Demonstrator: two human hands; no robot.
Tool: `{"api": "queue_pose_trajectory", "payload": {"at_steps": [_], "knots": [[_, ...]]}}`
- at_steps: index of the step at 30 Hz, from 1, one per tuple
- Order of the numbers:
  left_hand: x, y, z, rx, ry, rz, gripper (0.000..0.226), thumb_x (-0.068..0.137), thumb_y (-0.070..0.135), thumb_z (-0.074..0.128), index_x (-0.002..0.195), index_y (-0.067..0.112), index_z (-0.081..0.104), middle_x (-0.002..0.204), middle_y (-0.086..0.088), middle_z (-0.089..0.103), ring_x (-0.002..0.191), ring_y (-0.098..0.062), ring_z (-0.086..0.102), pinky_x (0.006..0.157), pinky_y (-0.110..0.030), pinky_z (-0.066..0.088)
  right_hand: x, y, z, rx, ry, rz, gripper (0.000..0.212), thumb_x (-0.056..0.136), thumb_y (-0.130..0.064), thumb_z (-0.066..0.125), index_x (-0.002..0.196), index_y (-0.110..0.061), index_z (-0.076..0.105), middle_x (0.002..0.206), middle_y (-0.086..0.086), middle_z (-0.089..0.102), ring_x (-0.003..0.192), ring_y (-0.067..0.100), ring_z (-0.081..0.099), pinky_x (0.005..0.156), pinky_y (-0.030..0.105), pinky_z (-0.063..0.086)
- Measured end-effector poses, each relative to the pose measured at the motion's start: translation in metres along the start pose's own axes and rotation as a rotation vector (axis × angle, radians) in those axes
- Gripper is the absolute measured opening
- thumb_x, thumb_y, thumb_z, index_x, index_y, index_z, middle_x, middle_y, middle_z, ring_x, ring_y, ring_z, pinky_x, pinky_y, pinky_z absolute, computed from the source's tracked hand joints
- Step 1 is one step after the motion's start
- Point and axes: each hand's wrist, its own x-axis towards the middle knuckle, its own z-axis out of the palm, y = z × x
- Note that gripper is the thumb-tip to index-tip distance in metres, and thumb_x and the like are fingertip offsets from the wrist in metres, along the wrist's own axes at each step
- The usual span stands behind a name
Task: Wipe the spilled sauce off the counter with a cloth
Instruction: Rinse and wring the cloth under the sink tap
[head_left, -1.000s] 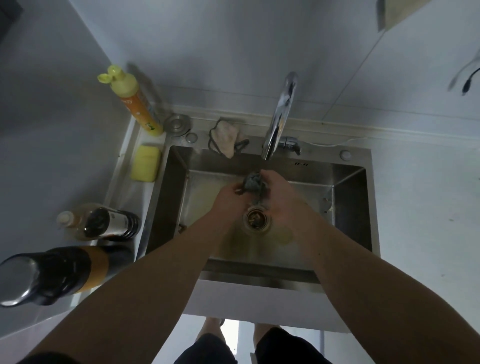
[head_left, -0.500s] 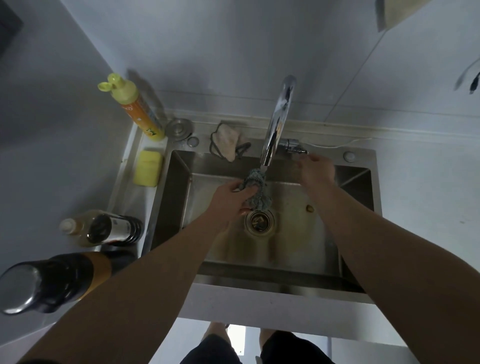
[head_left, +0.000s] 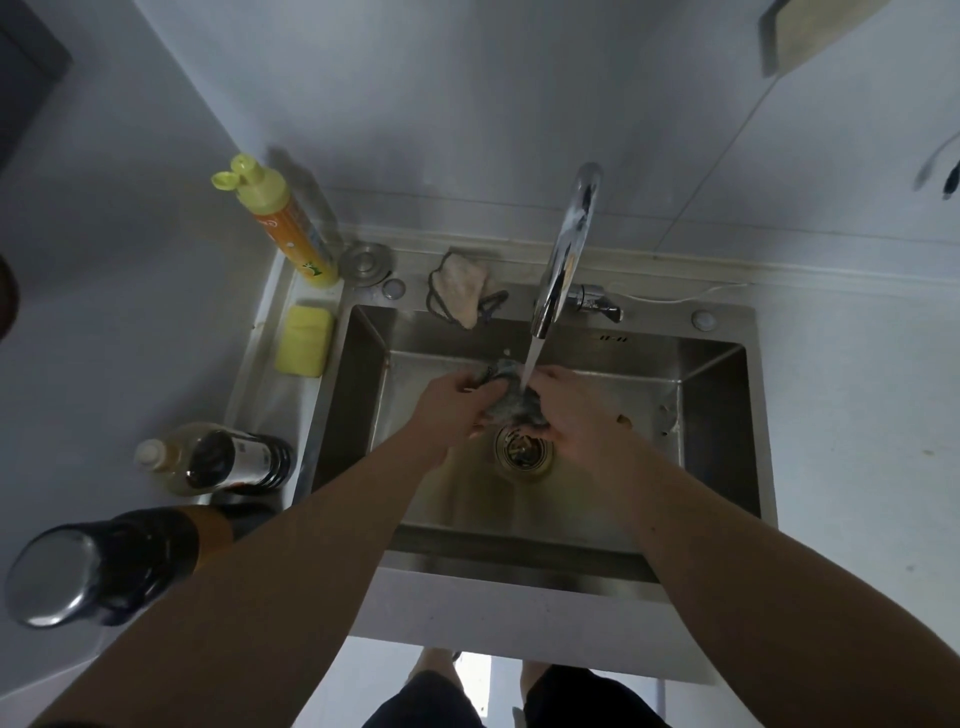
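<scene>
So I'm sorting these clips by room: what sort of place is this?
Most likely a home kitchen. There is a steel sink with a running tap, a dish soap bottle and yellow sponge beside it, and both hands rinsing a cloth under the water.

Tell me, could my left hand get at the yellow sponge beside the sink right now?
Probably yes, once freed. The left hand grips the cloth under the running water with the right hand. The yellow sponge lies uncovered on the ledge to its left, nothing between.
</scene>
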Motion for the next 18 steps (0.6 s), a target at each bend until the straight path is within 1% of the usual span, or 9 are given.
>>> {"api": "queue_pose_trajectory", "payload": {"at_steps": [2, 5, 7, 9, 11, 12, 14, 16, 18], "knots": [[0.002, 0.000, 0.001, 0.021, 0.009, 0.007, 0.020, 0.098, 0.031, 0.068, 0.105, 0.012, 0.070, 0.081, 0.001, 0.071, 0.061, -0.005, 0.065, 0.057, -0.020, 0.053, 0.004, 0.001, -0.001, -0.028, 0.050, -0.024, 0.014, 0.107, -0.033, 0.061, 0.111, -0.021, 0.068, 0.117, 0.012, 0.074, 0.105, 0.031, 0.074, 0.090, 0.050, 0.065], [0.004, 0.000, 0.005, 0.044, 0.036, 0.027, 0.020, 0.100, 0.032, 0.065, 0.107, 0.014, 0.070, 0.101, -0.007, 0.074, 0.080, -0.013, 0.070, 0.061, -0.020, 0.057, 0.006, 0.004, -0.002, 0.093, -0.062, 0.024, 0.024, 0.104, -0.029, 0.067, 0.125, -0.016, 0.067, 0.124, 0.012, 0.072, 0.111, 0.031, 0.073, 0.088, 0.047, 0.066], [0.005, -0.001, 0.007, 0.051, 0.022, 0.032, 0.018, 0.099, 0.028, 0.066, 0.109, 0.013, 0.068, 0.106, -0.011, 0.072, 0.084, -0.017, 0.071, 0.066, -0.024, 0.059, 0.006, 0.007, -0.004, 0.113, -0.133, 0.031, 0.031, 0.101, -0.024, 0.072, 0.130, -0.014, 0.066, 0.126, 0.012, 0.071, 0.114, 0.031, 0.071, 0.084, 0.041, 0.064], [0.004, -0.001, 0.009, 0.001, 0.017, 0.022, 0.025, 0.098, 0.019, 0.067, 0.120, 0.009, 0.063, 0.110, -0.015, 0.071, 0.084, -0.018, 0.072, 0.066, -0.025, 0.060, 0.010, 0.012, -0.005, 0.118, -0.100, 0.014, 0.026, 0.103, -0.022, 0.069, 0.128, -0.013, 0.067, 0.122, 0.013, 0.073, 0.110, 0.029, 0.072, 0.082, 0.039, 0.062], [0.003, -0.001, 0.009, -0.061, 0.015, 0.017, 0.029, 0.097, 0.011, 0.066, 0.125, 0.007, 0.061, 0.111, -0.019, 0.070, 0.076, -0.016, 0.070, 0.064, -0.025, 0.058, 0.012, 0.015, -0.004, 0.227, -0.040, 0.016, 0.029, 0.101, -0.022, 0.068, 0.127, -0.010, 0.069, 0.118, 0.015, 0.076, 0.106, 0.032, 0.074, 0.085, 0.044, 0.063], [0.003, -0.001, 0.009, -0.076, 0.012, 0.013, 0.029, 0.097, 0.006, 0.064, 0.125, 0.008, 0.060, 0.110, -0.020, 0.071, 0.075, -0.017, 0.069, 0.065, -0.027, 0.059, 0.014, 0.017, -0.003, 0.309, -0.019, 0.034, 0.036, 0.095, -0.019, 0.069, 0.129, -0.007, 0.069, 0.119, 0.018, 0.076, 0.107, 0.036, 0.074, 0.090, 0.050, 0.063], [0.001, 0.000, 0.011, -0.082, -0.005, -0.006, 0.033, 0.096, 0.000, 0.060, 0.126, 0.015, 0.062, 0.109, -0.018, 0.071, 0.081, -0.019, 0.069, 0.069, -0.029, 0.059, 0.018, 0.021, -0.001, 0.475, 0.009, 0.048, 0.051, 0.082, -0.007, 0.061, 0.133, -0.001, 0.064, 0.126, 0.026, 0.071, 0.114, 0.045, 0.072, 0.096, 0.061, 0.060], [0.000, -0.002, 0.011, -0.075, -0.006, -0.038, 0.034, 0.095, 0.003, 0.058, 0.127, 0.015, 0.064, 0.117, -0.014, 0.071, 0.095, -0.022, 0.071, 0.074, -0.030, 0.061, 0.013, 0.021, 0.001, 0.566, 0.012, 0.051, 0.058, 0.074, -0.003, 0.056, 0.131, 0.006, 0.058, 0.129, 0.026, 0.067, 0.115, 0.043, 0.069, 0.096, 0.058, 0.060], [-0.003, -0.001, 0.012, -0.169, -0.004, -0.105, 0.029, 0.098, 0.011, 0.055, 0.126, 0.014, 0.064, 0.121, -0.013, 0.069, 0.104, -0.027, 0.071, 0.081, -0.037, 0.063, 0.008, 0.020, 0.006, 0.628, -0.054, 0.022, 0.054, 0.073, -0.011, 0.058, 0.124, 0.004, 0.059, 0.121, 0.025, 0.066, 0.108, 0.038, 0.068, 0.090, 0.050, 0.062]]}}
